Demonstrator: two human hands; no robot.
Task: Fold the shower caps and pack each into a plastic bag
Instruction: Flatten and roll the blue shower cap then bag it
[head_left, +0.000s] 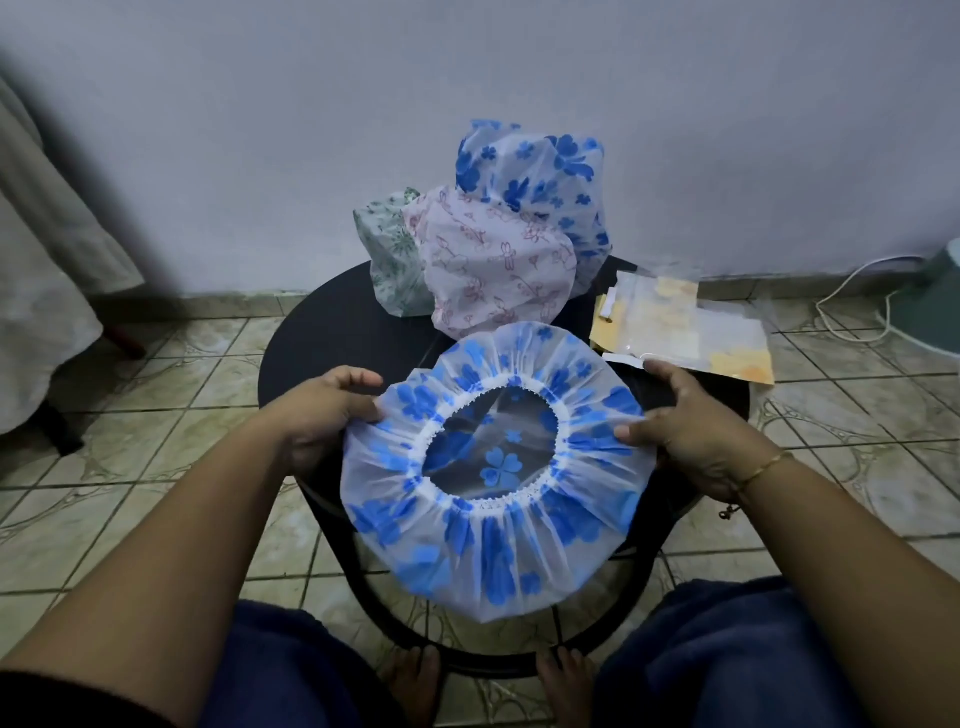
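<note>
A blue-flowered shower cap is held spread out, opening upward, over the near part of a round dark tabletop, its near edge hanging past the tabletop rim toward the person's knees. Its white elastic band forms an oval ring, and a blue flower on the cap's underside shows through the opening.

The left hand pinches the cap's left edge, thumb on top and fingers curled beneath the plastic. The right hand grips the cap's right edge the same way, thumb pressed on the gathered rim, the other fingers bent around behind it. A thin gold bracelet sits on the right wrist.

Just beyond the held cap, on the far side of the tabletop, lies a heap of other caps: a pink-patterned cap nearest, almost touching the held cap's far edge; a green-patterned cap to the left of the pink one; and a second blue-flowered cap piled behind and above it, against the pale wall.

To the right of the held cap, beyond the right hand, a loose stack of clear plastic bags with yellow backing overhangs the tabletop's right edge.

Under the tabletop is a tiled floor, where the person's bare feet rest by the stand's dark ring. A white cable trails along the floor well right of the bags.
</note>
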